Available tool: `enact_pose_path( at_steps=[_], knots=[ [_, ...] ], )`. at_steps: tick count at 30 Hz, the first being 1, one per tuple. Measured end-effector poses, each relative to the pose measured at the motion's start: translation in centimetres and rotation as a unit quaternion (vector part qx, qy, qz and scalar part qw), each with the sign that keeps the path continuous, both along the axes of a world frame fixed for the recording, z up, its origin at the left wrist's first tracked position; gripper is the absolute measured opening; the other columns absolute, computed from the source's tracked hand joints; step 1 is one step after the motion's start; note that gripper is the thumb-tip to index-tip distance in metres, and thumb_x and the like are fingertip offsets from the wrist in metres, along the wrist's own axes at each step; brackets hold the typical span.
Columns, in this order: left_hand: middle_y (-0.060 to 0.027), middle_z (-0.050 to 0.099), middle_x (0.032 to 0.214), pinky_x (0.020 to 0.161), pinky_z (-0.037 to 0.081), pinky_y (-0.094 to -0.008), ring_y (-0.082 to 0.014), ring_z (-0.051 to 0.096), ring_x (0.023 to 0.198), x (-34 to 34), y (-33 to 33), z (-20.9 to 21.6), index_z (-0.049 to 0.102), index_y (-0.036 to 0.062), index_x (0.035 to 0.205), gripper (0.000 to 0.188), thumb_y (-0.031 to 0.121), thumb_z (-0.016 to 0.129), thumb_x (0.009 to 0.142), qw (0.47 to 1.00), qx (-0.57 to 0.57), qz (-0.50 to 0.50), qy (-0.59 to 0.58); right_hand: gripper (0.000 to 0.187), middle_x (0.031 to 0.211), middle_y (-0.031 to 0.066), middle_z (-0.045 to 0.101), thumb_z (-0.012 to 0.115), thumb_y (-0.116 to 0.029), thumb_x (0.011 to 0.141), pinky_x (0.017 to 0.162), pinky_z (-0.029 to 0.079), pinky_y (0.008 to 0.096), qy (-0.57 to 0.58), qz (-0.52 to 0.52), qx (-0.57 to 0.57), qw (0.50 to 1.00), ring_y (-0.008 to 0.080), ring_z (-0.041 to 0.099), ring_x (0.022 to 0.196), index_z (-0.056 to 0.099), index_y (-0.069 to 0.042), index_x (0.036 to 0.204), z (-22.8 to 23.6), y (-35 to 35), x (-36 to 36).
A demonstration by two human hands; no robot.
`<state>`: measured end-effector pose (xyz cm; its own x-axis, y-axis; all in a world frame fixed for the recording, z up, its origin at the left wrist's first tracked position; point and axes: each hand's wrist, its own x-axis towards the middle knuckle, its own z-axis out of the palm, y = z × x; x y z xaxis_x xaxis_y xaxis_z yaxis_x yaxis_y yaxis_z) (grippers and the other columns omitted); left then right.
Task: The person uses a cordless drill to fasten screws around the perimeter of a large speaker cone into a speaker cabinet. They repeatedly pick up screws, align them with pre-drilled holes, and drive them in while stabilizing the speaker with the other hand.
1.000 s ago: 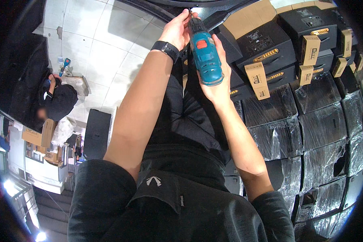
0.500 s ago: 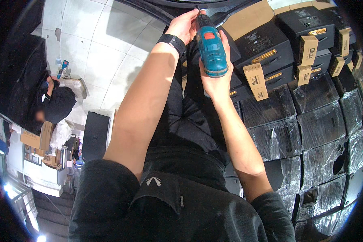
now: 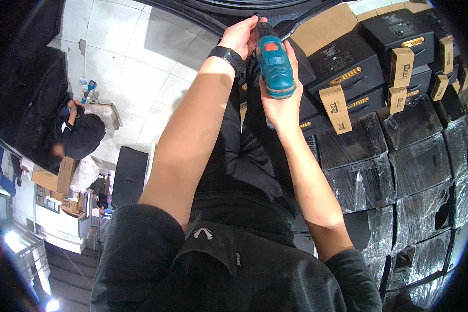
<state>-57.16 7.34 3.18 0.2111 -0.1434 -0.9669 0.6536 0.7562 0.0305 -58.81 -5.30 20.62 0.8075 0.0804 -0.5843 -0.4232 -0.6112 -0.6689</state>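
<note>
My right hand (image 3: 282, 107) is closed around the grip of a teal and black cordless drill (image 3: 275, 67) with a red switch on top. The drill's nose points away from me, toward a dark curved edge (image 3: 234, 11) at the top of the view. Beside the chuck, my left hand (image 3: 238, 39), with a black watch on its wrist, has its fingers bent and drawn together near the tip. Whatever those fingers pinch is hidden by the fingers and the drill's nose.
On the right stand stacked black boxes (image 3: 343, 60) with gold handles, small cardboard cartons (image 3: 335, 106) and film-wrapped black boxes (image 3: 418, 161). At left a person in black (image 3: 83, 132) crouches near another teal drill (image 3: 90, 91) on the pale tiled floor (image 3: 140, 67).
The view has shifted slightly, so the surroundings sit a little lower and farther right. Both hands keep nearly the same hold and place at the drill.
</note>
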Motion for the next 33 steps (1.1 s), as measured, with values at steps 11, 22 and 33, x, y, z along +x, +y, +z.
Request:
enact_pose_path(
  at_steps=[11, 22, 33],
  knots=[
    [-0.0073, 0.078, 0.1, 0.078, 0.062, -0.0359, -0.0191, 0.072, 0.085, 0.5, 0.6, 0.9, 0.076, 0.0034, 0.107, 0.027, 0.024, 0.059, 0.112, 0.999, -0.042, 0.009, 0.029, 0.091, 0.137, 0.0247, 0.07, 0.073, -0.001, 0.086, 0.107, 0.056, 0.0462, 0.026, 0.001, -0.023, 0.999, 0.0401, 0.072, 0.124, 0.034, -0.011, 0.167, 0.7, 1.4, 0.1],
    [-0.0048, 0.075, 0.094, 0.073, 0.061, -0.0378, -0.0189, 0.069, 0.078, 0.0, 0.1, 0.3, 0.076, 0.0072, 0.11, 0.027, 0.029, 0.061, 0.11, 0.999, -0.035, 0.005, 0.024, 0.095, 0.13, 0.0264, 0.072, 0.075, -0.002, 0.083, 0.103, 0.058, 0.0473, 0.015, 0.014, -0.03, 0.999, 0.0436, 0.073, 0.118, 0.034, -0.01, 0.168, 0.9, 1.0, 0.0],
    [-0.0057, 0.075, 0.096, 0.073, 0.061, -0.0375, -0.0197, 0.07, 0.08, 0.2, 0.0, 0.2, 0.077, 0.0073, 0.111, 0.027, 0.029, 0.062, 0.109, 1.0, -0.023, -0.012, 0.011, 0.097, 0.134, 0.0243, 0.072, 0.073, 0.002, 0.083, 0.106, 0.058, 0.0476, -0.004, 0.037, -0.034, 0.999, 0.042, 0.072, 0.122, 0.03, -0.014, 0.169, 0.5, 1.1, 0.2]
  ],
)
